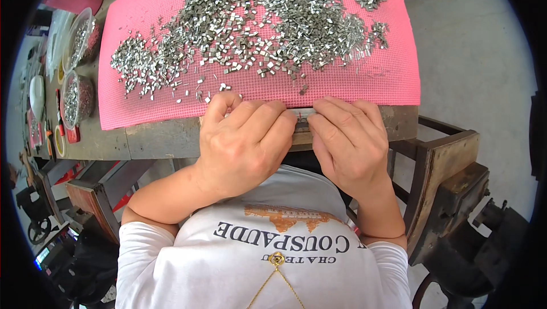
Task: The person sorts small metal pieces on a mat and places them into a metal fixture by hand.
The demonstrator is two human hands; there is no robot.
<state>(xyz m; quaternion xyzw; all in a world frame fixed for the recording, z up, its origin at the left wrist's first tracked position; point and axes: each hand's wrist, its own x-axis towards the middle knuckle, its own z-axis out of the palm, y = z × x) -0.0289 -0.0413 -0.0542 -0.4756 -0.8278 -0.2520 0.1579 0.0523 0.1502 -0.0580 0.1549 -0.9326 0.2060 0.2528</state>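
My left hand [245, 143] and my right hand [353, 143] are side by side at the table's near edge, fingers curled over and closed. Between them shows a short stretch of a narrow silvery strip [303, 113] with a small red mark. Both hands grip this strip, and their fingers hide most of it. Just beyond the fingertips lies a pink grid-textured mat [165, 104]. Many small shiny metal pieces [307, 18] are heaped and scattered over it. A few loose ones lie close to my left fingers.
On the left stand clear round tubs of metal pieces [78, 99], near a white bottle-like object [37, 97] and orange-and-black hand tools [49, 141]. The wooden table edge [165, 139] runs in front of me. A wooden stand with dark machinery [456, 195] is at right.
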